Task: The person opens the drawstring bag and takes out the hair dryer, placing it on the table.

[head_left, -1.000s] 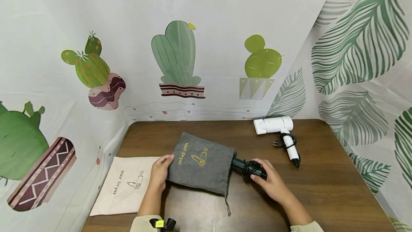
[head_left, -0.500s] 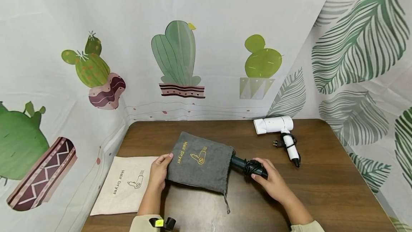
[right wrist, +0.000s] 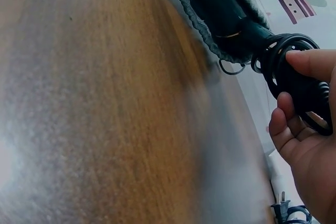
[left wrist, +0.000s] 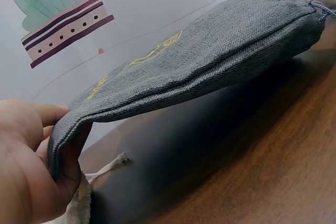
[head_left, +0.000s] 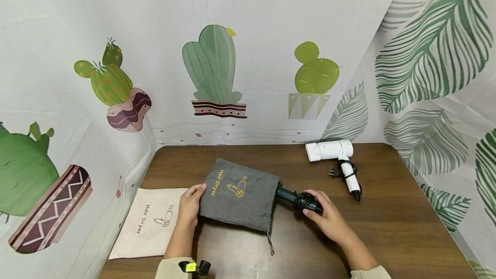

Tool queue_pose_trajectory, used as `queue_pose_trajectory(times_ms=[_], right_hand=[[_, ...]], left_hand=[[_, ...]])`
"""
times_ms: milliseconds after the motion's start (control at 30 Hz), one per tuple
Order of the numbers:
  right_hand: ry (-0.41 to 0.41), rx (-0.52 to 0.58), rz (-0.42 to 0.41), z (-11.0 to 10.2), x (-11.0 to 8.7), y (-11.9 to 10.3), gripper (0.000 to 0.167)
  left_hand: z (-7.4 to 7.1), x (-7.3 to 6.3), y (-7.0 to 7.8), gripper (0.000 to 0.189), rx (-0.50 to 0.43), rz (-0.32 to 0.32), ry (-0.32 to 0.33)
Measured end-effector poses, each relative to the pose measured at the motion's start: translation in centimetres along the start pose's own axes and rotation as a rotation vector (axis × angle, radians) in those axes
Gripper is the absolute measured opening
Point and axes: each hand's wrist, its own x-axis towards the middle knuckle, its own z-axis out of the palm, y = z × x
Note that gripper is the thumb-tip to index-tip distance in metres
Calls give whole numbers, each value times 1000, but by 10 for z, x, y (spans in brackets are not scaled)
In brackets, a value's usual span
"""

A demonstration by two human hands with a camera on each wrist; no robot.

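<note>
A grey drawstring bag (head_left: 240, 195) with yellow "Hair Dryer" lettering is held above the table, its mouth facing right. My left hand (head_left: 190, 206) pinches the bag's closed left end between thumb and fingers. Out of the mouth sticks the handle of a dark hair dryer (head_left: 286, 194), its cord (right wrist: 286, 45) wound around it; the rest is hidden inside the cloth. My right hand (head_left: 329, 218) grips the end of that handle. In the right wrist view the bag's rim (right wrist: 197, 22) circles the dryer's dark body, and the thumb lies on the coiled cord.
A cream bag (head_left: 151, 227) printed "Hair Dryer" lies flat at the table's left, partly behind my left forearm. At the back right rests a white hair dryer (head_left: 329, 150) with its black cord wrapped around the handle. A patterned curtain (head_left: 267, 55) borders the table's (head_left: 372, 236) back.
The grey bag and my left hand have shifted slightly left, so a little more of the dark handle shows outside the mouth. My right hand stays nearly in place.
</note>
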Motion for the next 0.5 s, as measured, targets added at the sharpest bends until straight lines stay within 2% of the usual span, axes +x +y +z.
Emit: queue_pose_trajectory(times_ms=[267,500], right_hand=[[-6,22,-4,-1,0,-2,53],[-2,18,-6,-2,-1,-2,52]], left_hand=[[-3,1,5,21,-31,-33,-22],[-2,-14,26,14,-54,-28,-55]])
